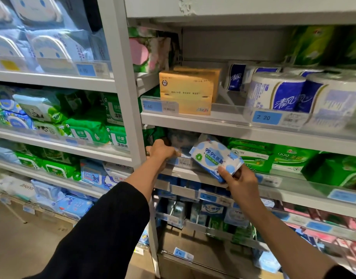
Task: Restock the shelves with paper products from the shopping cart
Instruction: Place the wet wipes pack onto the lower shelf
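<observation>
My right hand [240,181] grips the lower corner of a white and blue wet wipe pack [214,156] marked 99.9%, tilted at the front of the middle shelf [293,190]. My left hand [161,151] reaches into the same shelf at its left end, with fingers curled over a bluish pack [181,140] lying there. Green wipe packs [273,156] fill the shelf to the right of the held pack. The shopping cart is out of view.
Orange tissue packs [187,91] and blue-labelled toilet rolls [289,93] stand on the shelf above. A white upright post [128,101] separates this bay from the left bay of blue and green wipe packs [88,127]. Lower shelves hold small blue packs [211,210].
</observation>
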A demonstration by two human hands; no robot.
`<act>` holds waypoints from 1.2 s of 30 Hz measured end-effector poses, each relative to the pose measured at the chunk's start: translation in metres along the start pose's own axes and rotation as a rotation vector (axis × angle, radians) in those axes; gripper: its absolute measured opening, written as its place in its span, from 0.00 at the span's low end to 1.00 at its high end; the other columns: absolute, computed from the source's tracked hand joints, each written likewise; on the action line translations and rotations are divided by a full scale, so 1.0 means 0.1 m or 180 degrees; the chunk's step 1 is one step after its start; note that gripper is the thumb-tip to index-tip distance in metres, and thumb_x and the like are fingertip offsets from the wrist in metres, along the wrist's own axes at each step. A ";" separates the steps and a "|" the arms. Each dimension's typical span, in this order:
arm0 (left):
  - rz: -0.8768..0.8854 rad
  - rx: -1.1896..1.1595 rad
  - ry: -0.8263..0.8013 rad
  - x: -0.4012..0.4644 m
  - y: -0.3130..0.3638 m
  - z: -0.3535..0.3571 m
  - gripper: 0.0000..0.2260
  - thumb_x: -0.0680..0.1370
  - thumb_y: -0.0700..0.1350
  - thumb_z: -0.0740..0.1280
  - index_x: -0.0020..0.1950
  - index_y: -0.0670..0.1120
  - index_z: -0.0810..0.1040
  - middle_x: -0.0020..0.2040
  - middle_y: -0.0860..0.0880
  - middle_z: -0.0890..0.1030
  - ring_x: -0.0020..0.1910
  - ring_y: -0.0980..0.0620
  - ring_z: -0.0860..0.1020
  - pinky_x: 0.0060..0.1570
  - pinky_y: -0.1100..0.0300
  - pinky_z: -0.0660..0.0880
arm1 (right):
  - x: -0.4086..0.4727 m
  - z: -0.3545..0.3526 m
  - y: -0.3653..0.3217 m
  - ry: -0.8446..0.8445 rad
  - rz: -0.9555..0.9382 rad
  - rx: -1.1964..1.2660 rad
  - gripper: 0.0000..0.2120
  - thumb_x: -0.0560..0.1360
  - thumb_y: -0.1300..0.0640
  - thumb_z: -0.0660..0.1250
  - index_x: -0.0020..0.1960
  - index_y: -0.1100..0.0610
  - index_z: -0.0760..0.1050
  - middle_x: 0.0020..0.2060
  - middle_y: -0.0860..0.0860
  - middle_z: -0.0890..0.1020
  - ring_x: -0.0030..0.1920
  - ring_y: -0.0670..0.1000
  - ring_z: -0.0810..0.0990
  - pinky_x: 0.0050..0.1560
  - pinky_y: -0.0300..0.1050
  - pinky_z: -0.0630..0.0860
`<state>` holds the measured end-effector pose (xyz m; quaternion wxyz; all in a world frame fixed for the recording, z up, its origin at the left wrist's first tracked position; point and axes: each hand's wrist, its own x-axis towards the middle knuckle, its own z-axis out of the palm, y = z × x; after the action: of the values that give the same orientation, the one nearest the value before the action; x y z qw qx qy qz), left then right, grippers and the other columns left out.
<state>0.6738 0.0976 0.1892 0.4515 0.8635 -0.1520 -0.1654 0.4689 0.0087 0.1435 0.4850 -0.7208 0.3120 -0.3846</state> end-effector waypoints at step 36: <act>0.0485 0.1186 -0.0003 0.56 0.00 0.00 0.18 0.80 0.41 0.61 0.70 0.41 0.67 0.67 0.41 0.72 0.65 0.41 0.72 0.63 0.55 0.69 | 0.09 -0.04 0.00 -0.0276 -0.0115 0.0314 0.13 0.74 0.61 0.72 0.52 0.47 0.75 0.46 0.44 0.83 0.46 0.39 0.83 0.42 0.35 0.79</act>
<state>0.7243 0.0752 0.1809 0.2950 0.9181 -0.2451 -0.1001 0.4704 -0.0005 0.1470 0.5260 -0.7175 0.2582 -0.3766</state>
